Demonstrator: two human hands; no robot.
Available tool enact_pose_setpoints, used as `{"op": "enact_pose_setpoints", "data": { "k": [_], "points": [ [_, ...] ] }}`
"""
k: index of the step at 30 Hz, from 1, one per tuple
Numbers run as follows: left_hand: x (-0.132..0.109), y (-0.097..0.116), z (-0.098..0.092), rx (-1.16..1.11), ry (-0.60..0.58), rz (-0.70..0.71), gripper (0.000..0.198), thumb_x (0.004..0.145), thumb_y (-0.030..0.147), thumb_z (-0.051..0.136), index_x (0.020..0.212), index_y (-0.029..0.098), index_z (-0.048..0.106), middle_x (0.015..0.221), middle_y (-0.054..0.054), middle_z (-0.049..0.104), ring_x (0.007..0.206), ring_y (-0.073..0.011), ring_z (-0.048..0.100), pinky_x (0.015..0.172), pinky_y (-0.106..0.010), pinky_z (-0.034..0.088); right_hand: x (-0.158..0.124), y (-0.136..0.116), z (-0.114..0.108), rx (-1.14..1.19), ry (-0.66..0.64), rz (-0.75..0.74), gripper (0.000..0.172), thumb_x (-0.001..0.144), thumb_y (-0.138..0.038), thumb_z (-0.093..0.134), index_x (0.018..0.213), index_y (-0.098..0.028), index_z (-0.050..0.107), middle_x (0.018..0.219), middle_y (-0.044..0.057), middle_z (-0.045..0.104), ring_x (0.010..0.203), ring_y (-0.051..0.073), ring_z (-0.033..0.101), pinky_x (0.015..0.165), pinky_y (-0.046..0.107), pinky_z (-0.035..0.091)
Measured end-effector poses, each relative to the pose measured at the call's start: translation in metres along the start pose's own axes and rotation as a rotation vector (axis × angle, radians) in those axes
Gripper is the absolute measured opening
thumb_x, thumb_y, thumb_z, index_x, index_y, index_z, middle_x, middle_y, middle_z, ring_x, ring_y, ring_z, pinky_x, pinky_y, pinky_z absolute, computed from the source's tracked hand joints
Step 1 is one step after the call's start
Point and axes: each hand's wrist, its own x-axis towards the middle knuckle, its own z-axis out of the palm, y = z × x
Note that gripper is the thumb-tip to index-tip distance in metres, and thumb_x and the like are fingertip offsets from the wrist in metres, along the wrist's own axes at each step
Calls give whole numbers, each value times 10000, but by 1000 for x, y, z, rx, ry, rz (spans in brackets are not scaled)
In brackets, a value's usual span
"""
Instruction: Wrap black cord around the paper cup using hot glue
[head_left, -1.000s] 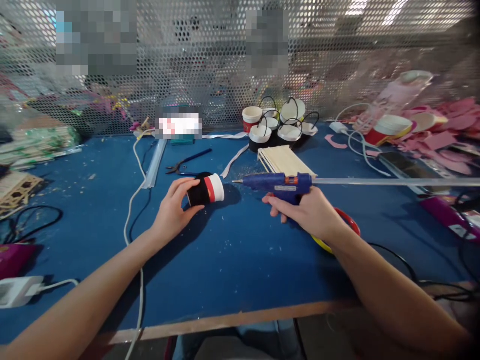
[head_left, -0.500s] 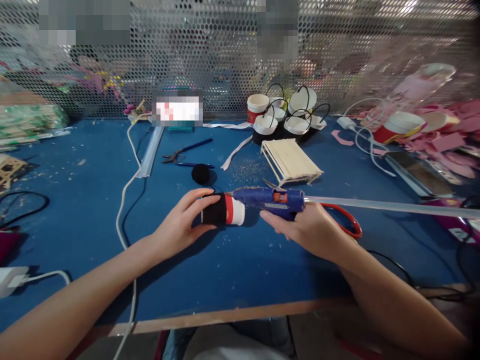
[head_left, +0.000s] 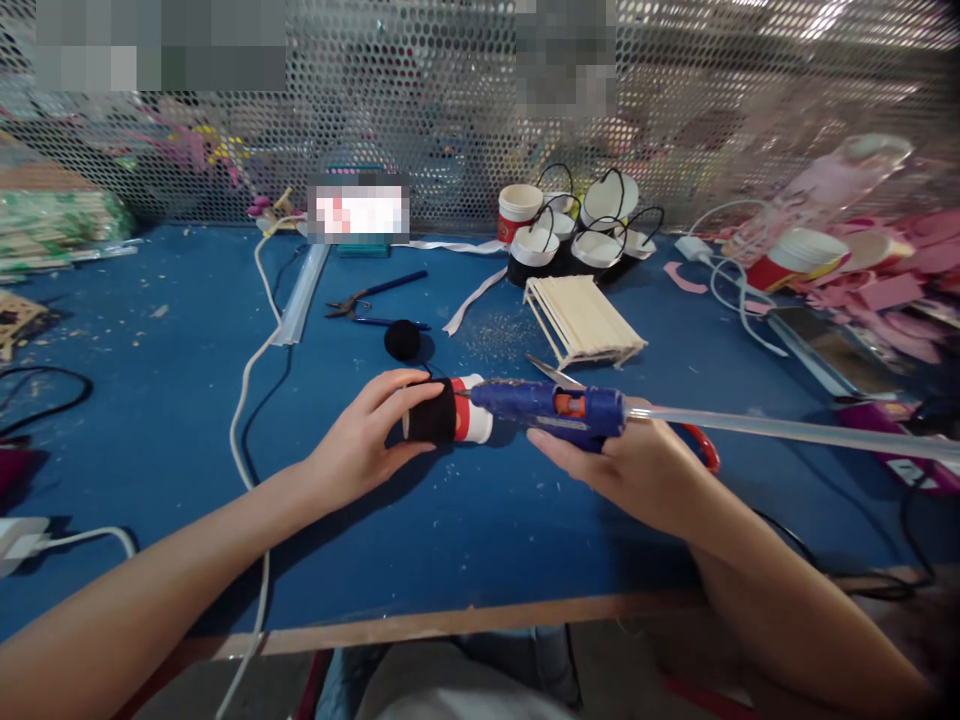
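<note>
My left hand (head_left: 379, 425) is closed around a paper cup (head_left: 474, 422) lying on its side. Black yarn (head_left: 433, 415) is wound about the cup's left part, while its red band and white end stay bare. A black yarn ball (head_left: 403, 341) lies just behind it. In my right hand (head_left: 619, 465) is a blue hot glue gun (head_left: 551, 408), its nozzle at the cup's red band beside the yarn edge. A long clear glue stick (head_left: 787, 425) sticks out of the gun's back. Scissors (head_left: 701, 448) with red handles lie partly hidden under my right hand.
Pliers (head_left: 375, 292) and a white cable (head_left: 244, 400) lie to the left. Behind stand several cups with black handles (head_left: 534, 247) and a small wooden-stick rack (head_left: 586, 318). A phone (head_left: 832, 350) and pink scraps (head_left: 892, 290) are at right. Perforated metal mesh (head_left: 442, 130) closes off the back.
The glue gun has shifted slightly right and down, its nozzle still by the red band. My left hand keeps its hold on the cup. The view has moved a little.
</note>
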Motion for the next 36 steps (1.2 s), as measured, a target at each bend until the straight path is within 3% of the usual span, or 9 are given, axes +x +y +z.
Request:
{"op": "enact_pose_setpoints", "data": {
  "k": [4,9,14,18,20,28,36],
  "points": [
    [0,0,0,-4,0,-7,494,783,200,639,1232,221,435,1229,-117,496,1152,-249,497,971,-440,454,-1,1,-1,19,-5,-9,209,783,-318,505,782,-281,711,406,7,454,589,204,568,585,297,440],
    [-1,1,1,-6,-2,18,473,795,176,620,1231,217,440,1236,-126,494,1163,-252,491,972,-436,453,5,1,-2,-60,-31,-42,277,820,-302,437,762,-261,704,378,15,435,563,209,558,573,311,441],
    [-1,0,1,-7,3,21,482,797,198,620,1242,222,437,1238,-124,495,1164,-257,489,969,-442,450,-1,2,0,-91,12,-36,300,835,-355,426,791,-244,701,483,53,544,710,254,619,656,356,472],
    [-1,-2,1,-44,10,-13,502,784,233,642,1240,215,434,1235,-117,492,1165,-241,482,983,-423,439,-9,1,2,-53,31,38,289,835,-397,445,790,-238,682,685,85,651,841,285,635,683,371,482],
    [-1,-2,1,-79,8,-36,509,780,246,648,1241,213,434,1229,-115,495,1161,-236,481,983,-418,439,-9,-2,0,-22,14,24,278,843,-390,439,778,-239,663,733,81,667,810,262,637,680,358,484],
    [1,-3,0,-227,-11,-150,510,775,301,649,1240,224,454,1189,-115,503,1094,-236,520,910,-419,493,-4,-9,-8,101,-44,-31,245,869,-329,395,796,-247,614,621,23,625,528,147,553,511,263,445],
    [0,-3,0,-231,-11,-138,516,766,278,661,1237,219,461,1198,-115,501,1106,-233,512,917,-410,487,-5,-4,-5,80,-40,-31,231,867,-325,397,812,-242,605,679,36,643,582,158,578,531,276,463]
  ]
}}
